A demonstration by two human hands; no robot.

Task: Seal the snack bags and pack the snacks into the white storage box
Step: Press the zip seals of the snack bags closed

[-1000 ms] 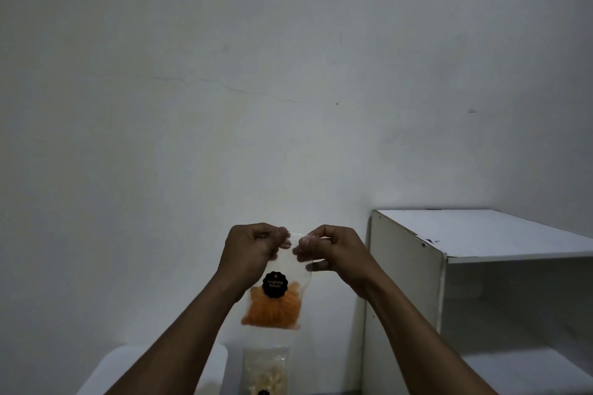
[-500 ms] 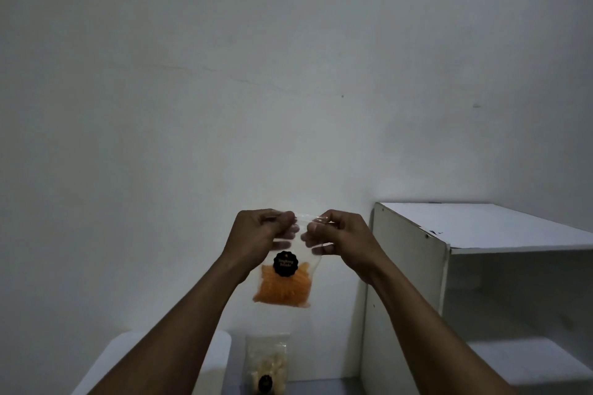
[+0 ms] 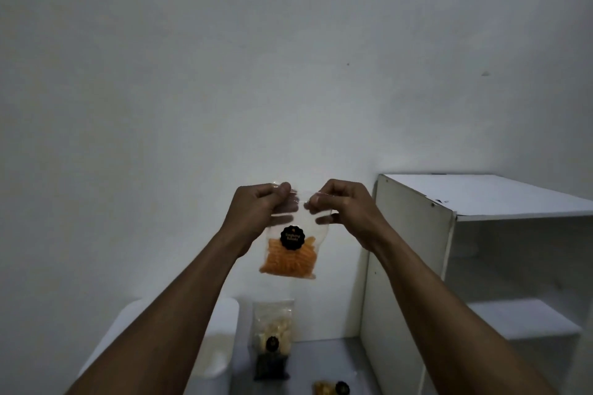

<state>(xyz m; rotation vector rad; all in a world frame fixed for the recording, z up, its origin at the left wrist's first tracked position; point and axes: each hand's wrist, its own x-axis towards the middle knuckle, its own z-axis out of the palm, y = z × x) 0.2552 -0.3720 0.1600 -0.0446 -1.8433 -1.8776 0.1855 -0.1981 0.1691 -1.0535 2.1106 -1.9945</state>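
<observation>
In the middle of the frame a person holds up a small clear plastic snack bag of orange ridged crisps in front of a plain pale grey wall. The bag hangs upright in the air, its contents settled in the lower half under a black scalloped round label. The left hand pinches the top edge of the bag near its upper left corner, thumb in front and curled fingers behind, some of them showing blurred through the plastic. The right hand pinches the same edge near the upper right corner in the same way; the two thumbs sit close together but apart. Whether the bag's strip is pressed closed cannot be told. At the lower left, partly hidden behind the left forearm, stands the white plastic storage box. Just to its right, a second clear bag of pale snacks with a dark label stands upright on the grey surface, a dark blurred shape at its foot. At the bottom edge a third packet with yellowish pieces is cut off by the frame. A white wooden shelf unit fills the right side.
</observation>
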